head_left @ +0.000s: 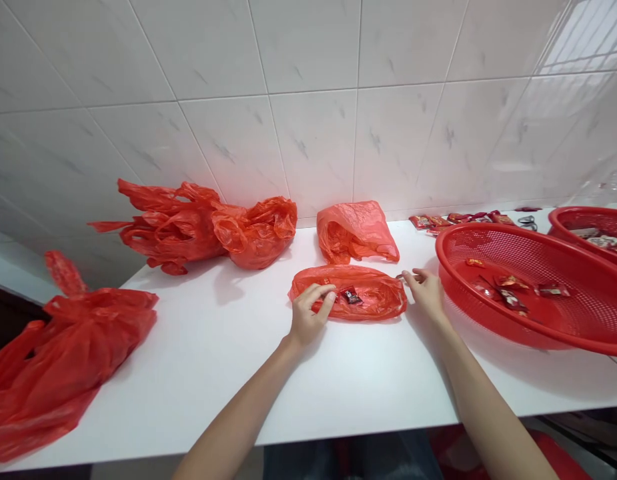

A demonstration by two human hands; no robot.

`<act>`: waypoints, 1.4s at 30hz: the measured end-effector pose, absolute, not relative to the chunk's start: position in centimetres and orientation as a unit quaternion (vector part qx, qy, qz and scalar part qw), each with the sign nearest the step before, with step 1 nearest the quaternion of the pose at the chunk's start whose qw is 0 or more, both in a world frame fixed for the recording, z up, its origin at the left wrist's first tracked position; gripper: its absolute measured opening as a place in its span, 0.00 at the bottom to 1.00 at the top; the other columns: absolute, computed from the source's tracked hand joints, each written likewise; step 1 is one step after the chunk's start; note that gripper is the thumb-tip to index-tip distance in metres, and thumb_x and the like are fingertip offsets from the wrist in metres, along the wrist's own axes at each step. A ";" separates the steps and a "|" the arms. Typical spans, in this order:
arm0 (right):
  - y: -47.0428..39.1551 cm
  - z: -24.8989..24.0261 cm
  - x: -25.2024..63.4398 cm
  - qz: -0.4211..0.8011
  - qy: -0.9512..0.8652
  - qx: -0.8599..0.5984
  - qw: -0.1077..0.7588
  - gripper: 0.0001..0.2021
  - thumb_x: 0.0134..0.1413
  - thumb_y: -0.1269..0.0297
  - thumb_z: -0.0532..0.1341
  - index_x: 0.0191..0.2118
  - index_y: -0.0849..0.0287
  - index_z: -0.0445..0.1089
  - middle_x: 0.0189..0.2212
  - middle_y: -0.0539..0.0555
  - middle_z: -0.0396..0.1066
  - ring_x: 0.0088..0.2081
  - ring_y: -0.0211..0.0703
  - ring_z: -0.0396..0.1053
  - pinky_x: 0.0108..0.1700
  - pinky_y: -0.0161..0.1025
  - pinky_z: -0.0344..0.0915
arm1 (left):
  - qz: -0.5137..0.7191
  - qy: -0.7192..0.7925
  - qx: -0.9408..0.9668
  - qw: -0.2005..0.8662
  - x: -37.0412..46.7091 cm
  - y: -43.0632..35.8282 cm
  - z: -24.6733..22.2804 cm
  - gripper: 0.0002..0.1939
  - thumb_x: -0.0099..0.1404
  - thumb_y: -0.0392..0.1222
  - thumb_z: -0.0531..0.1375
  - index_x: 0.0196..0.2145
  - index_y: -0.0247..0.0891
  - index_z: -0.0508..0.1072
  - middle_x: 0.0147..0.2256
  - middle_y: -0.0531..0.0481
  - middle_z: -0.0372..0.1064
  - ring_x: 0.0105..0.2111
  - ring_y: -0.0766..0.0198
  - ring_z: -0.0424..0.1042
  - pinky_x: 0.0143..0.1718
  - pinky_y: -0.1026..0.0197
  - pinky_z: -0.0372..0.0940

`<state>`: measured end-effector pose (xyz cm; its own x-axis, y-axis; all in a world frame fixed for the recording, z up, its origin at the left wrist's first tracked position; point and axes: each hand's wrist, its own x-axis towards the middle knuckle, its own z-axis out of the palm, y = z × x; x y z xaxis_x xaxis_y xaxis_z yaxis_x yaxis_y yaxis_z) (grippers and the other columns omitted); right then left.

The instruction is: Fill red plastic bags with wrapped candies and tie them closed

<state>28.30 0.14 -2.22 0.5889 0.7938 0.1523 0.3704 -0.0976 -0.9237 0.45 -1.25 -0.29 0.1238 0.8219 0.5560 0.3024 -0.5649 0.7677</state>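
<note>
A red plastic bag (383, 303) lies opened out on the white table, with a small dark wrapped packet (351, 296) inside it. Over the bag's left end is my left hand (309, 313), its thumb and fingers closed around something I cannot make out. My right hand (425, 291) is at the bag's right end, pinching a small dark item (400, 276) between thumb and finger. To the right of that hand stands a large red mesh basket (488, 330) holding several small wrapped packets (511, 283).
Behind the opened bag lies another red bag (361, 230). Two bunched red bags (183, 230) (261, 233) stand by the tiled wall, and a tied one (83, 360) sits far left. Wrapped packets (458, 218) and a second red basket (588, 217) are at the back right.
</note>
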 end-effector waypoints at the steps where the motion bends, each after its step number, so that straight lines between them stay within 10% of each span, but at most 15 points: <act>1: 0.2 -2.5 28.4 0.184 -0.405 -0.724 0.528 0.24 0.42 0.48 0.65 0.40 0.63 0.76 0.34 0.65 0.78 0.39 0.59 0.74 0.41 0.49 0.66 | 0.528 0.400 0.715 0.221 0.2 -1.1 -0.2 0.10 0.65 0.45 0.59 0.37 0.41 0.80 0.34 0.46 0.78 0.36 0.58 0.75 0.43 0.55 0.69; 15: -0.7 -1.7 26.3 0.240 -0.584 -0.639 0.439 0.31 0.44 0.42 0.67 0.48 0.59 0.71 0.45 0.61 0.77 0.44 0.54 0.74 0.46 0.48 0.68 | 0.446 0.545 0.702 0.105 -3.8 2.7 -0.4 0.03 0.58 0.37 0.61 0.32 0.40 0.72 0.43 0.44 0.68 0.50 0.53 0.70 0.56 0.51 0.64; 21: -1.1 -2.2 26.2 0.218 -0.652 -0.634 0.354 0.25 0.46 0.54 0.68 0.51 0.56 0.70 0.50 0.61 0.75 0.51 0.59 0.72 0.51 0.51 0.66 | 0.294 0.592 0.732 0.164 -4.5 2.4 -0.6 0.22 0.55 0.50 0.67 0.46 0.41 0.69 0.47 0.44 0.67 0.48 0.50 0.71 0.50 0.50 0.68; 25: -1.1 -2.4 25.9 0.194 -0.672 -0.634 0.330 0.22 0.49 0.58 0.65 0.51 0.57 0.70 0.50 0.62 0.75 0.49 0.59 0.73 0.51 0.51 0.66 | 0.273 0.586 0.748 0.152 -4.6 2.6 -1.1 0.24 0.55 0.40 0.64 0.51 0.41 0.70 0.48 0.43 0.69 0.47 0.50 0.73 0.50 0.51 0.68; 42: -3.4 8.1 29.5 0.013 -0.643 -0.564 0.518 0.16 0.56 0.56 0.61 0.48 0.56 0.72 0.48 0.60 0.74 0.46 0.54 0.74 0.50 0.52 0.69 | 0.436 0.537 0.663 0.286 -3.9 4.1 -2.9 0.14 0.54 0.35 0.60 0.40 0.38 0.78 0.45 0.45 0.78 0.49 0.54 0.75 0.57 0.51 0.65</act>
<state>29.54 -3.44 8.05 0.1719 0.7386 0.6518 0.7121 0.3640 -0.6003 -3.86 4.08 -2.91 0.0415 0.9618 0.2706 0.4626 -0.2586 0.8480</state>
